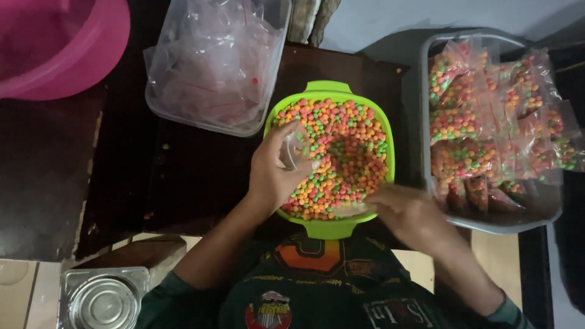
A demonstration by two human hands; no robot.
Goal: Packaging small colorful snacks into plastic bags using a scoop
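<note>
A lime-green container holds many small orange, green and pink round candies. My left hand rests over its left side, fingers closed on a small clear plastic bag held open above the candies. My right hand is blurred at the container's lower right edge, fingers reaching into the candies; what it holds cannot be made out.
A grey tray on the right holds several filled candy bags. A clear tub of empty plastic bags sits at the back. A pink basin lies far left, a metal tin at lower left, all on a dark table.
</note>
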